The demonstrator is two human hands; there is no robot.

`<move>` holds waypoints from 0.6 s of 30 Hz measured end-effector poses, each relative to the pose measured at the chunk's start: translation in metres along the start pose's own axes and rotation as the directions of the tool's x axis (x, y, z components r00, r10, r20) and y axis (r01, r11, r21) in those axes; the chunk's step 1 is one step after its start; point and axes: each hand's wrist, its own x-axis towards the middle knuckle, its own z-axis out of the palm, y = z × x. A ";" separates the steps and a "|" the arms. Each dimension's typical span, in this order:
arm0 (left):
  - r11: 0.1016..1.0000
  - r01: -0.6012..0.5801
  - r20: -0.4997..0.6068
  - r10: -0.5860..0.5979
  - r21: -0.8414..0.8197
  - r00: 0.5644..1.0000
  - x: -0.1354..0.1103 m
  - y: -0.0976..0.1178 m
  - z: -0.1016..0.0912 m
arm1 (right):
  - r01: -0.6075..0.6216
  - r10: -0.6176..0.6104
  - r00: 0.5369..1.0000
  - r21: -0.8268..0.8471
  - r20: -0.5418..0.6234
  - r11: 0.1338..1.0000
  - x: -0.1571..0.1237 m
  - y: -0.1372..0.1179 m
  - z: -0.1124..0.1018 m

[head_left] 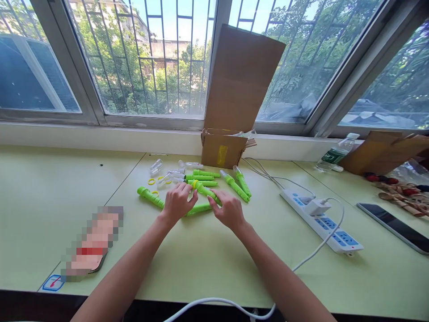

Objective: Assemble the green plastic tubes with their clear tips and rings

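Observation:
Both hands are closed on one slim green plastic tube, held at a slant just above the table. My left hand pinches its left end, next to a yellow ring fitted round it. The fingers of my right hand close on its lower right end. Under and beside the hands lie more green tubes, one at the left partly hidden by my left hand. Two tubes at the right have clear tips. Several clear plastic caps and loose yellow rings are scattered at the left.
An open cardboard box stands behind the parts, against the window ledge. To the right are a white power strip with cables, a phone and a water bottle. A blurred-out phone-like item lies left.

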 end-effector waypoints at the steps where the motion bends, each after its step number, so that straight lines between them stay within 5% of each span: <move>1: 0.999 0.026 0.011 -0.025 -0.019 1.000 0.000 0.000 0.000 | 0.002 -0.002 1.000 -0.001 -0.006 1.000 0.000 0.000 -0.001; 10: 0.952 0.304 0.192 -0.292 -0.033 0.937 0.000 0.004 0.002 | 0.127 -0.128 0.991 0.025 0.038 0.992 0.000 0.006 0.003; 18: 0.890 0.455 0.250 -0.438 -0.011 0.863 0.000 0.011 0.003 | 0.295 -0.297 0.954 -0.040 -0.048 0.955 -0.002 -0.003 0.003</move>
